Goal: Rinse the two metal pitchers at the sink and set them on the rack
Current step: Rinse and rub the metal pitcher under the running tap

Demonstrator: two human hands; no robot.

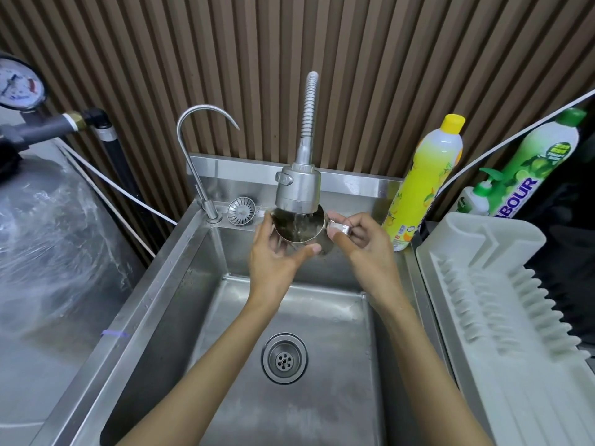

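A deep stainless-steel sink (167,284) fills the middle of the view, with a white plastic dish rack (502,284) standing just beside its right rim. A grey pull-down spray tap on a ribbed flexible hose (297,191) hangs over the back of the basin, and water runs from it. A tall yellow bottle of dish soap (425,181) stands at the sink's back right corner. Directly under the spray head, held above the basin, a small round shiny metal pitcher (289,228) is tilted with its open mouth toward the camera, and the stream falls into it. The left hand (273,255) cups the pitcher's left side, its fingers curled behind the wall and its thumb across the lower front. The right hand (360,243) pinches the pitcher's handle on the right between thumb and fingers. A round drain (284,358) sits in the basin floor below.
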